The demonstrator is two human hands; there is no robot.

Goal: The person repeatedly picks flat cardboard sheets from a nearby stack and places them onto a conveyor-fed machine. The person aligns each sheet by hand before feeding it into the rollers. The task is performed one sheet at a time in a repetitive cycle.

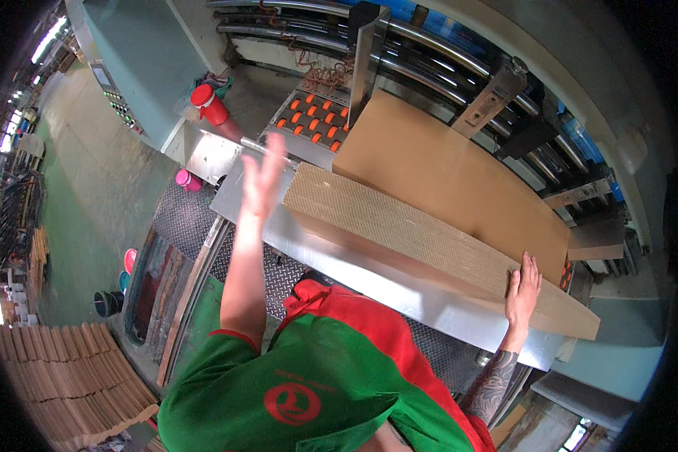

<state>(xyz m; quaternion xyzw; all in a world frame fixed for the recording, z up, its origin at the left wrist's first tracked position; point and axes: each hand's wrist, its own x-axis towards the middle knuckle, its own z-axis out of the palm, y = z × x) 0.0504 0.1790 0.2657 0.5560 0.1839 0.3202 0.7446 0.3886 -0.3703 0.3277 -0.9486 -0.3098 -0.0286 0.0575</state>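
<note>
A thick stack of corrugated cardboard sheets (399,218) lies along the metal feed table (369,277), its fluted edges facing up. My right hand (523,292) lies flat with fingers stretched on the stack near its right end. Raised beyond the stack's left end, my left hand (262,183) is slightly blurred, its fingers extended and nothing in it. Behind the stack a large brown cardboard sheet (444,173) reaches back under the machine's metal guides.
Orange rollers (313,120) and steel bars (444,53) belong to the machine ahead. A red jug (209,104) and pink-lidded container (188,180) stand at the left. Piled cardboard (75,377) rises at lower left, near a black bucket (108,303). A control panel (117,102) is at upper left.
</note>
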